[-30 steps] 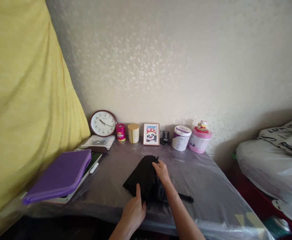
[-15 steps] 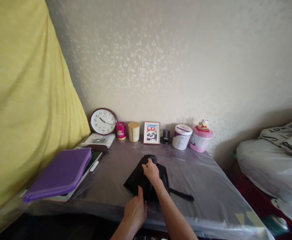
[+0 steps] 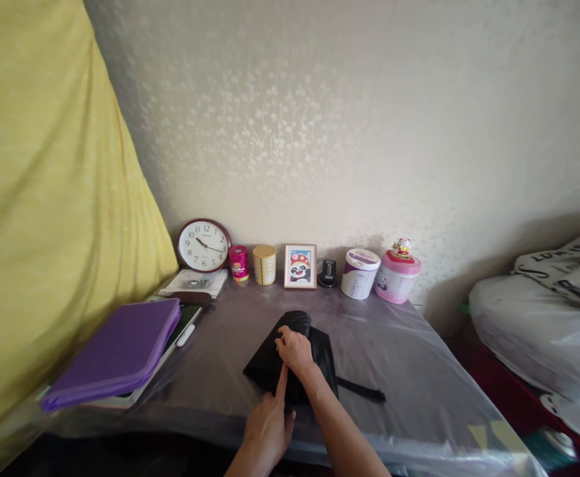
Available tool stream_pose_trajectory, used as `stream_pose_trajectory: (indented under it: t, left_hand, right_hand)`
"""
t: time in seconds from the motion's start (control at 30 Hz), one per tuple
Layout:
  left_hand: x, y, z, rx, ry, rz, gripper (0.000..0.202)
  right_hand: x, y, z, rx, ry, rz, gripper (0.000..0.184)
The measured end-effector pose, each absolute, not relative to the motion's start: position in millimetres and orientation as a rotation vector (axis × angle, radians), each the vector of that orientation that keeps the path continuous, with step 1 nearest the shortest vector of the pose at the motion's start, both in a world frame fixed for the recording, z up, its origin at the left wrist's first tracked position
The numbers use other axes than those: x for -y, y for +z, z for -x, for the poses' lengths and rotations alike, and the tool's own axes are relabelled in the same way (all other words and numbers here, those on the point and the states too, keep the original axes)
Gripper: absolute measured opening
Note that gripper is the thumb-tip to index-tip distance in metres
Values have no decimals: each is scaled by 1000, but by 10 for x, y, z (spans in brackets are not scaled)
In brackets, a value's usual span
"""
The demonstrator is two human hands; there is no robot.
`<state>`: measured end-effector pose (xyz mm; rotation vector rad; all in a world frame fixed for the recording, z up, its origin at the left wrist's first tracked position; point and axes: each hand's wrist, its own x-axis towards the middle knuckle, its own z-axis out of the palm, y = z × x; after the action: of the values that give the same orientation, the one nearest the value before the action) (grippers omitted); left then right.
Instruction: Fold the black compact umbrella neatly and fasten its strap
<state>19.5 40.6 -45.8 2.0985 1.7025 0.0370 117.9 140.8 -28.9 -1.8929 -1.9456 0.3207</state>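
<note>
A black fabric item (image 3: 314,351), folded or bundled, lies in the middle of the table (image 3: 409,358), with a black strap (image 3: 362,391) trailing to its right. My right hand (image 3: 294,349) rests on top of it, fingers curled and gripping the cloth. My left hand (image 3: 269,424) sits at the near edge of the bundle, index finger stretched out and pressing on the fabric, the other fingers curled in.
Along the wall stand a round clock (image 3: 203,245), a pink can (image 3: 239,263), a yellow can (image 3: 265,264), a framed panda picture (image 3: 300,266), a white tub (image 3: 359,273) and a pink tub (image 3: 397,276). A purple folder (image 3: 116,354) lies left. Yellow curtain (image 3: 36,232) left, bedding (image 3: 543,338) right.
My right hand slid left and nearer across the black fabric, from its far right edge onto its middle. My left hand shifted slightly right, index finger now extended on the cloth.
</note>
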Motion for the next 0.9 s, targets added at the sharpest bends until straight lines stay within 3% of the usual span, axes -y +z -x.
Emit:
stream_pose_trajectory:
  t: [0.13, 0.3, 0.9]
  left_hand:
    - [-443, -518, -203, -1697, 65, -2105, 64]
    - [-454, -597, -181, -1694, 114, -2087, 66]
    - [-480, -505, -200, -1742, -21, -1998, 68]
  right_hand:
    - [-1152, -250, -1298, 2014, 410, 1407, 21]
    - [-896, -378, -1463, 2096, 250, 1083, 26]
    - [-2123, -702, -1809, 1846, 144, 1691, 28]
